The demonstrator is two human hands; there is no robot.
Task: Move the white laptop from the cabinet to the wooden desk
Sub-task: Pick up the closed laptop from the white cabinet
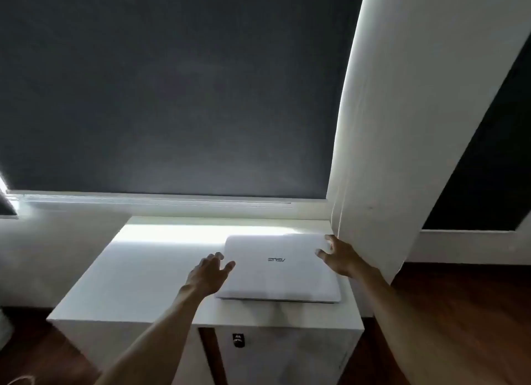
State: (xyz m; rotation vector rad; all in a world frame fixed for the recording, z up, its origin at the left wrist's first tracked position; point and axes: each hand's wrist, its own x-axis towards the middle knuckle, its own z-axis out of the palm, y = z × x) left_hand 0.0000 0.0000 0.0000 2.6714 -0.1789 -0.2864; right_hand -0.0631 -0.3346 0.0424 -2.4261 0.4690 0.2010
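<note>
A closed white laptop (280, 269) lies flat on the right half of a white cabinet top (138, 272), its logo facing away from me. My left hand (208, 274) is at the laptop's left edge, fingers spread, thumb touching the lid's corner area. My right hand (340, 258) is at the laptop's far right corner, fingers apart and resting on the lid's edge. Neither hand has lifted it. The wooden desk is not in view.
A dark roller blind (172, 91) covers the window behind the cabinet. A white pillar (402, 125) stands right beside the laptop's right edge. Dark wooden floor (459, 312) lies to the right and left. A small black tag (238, 340) hangs on the cabinet front.
</note>
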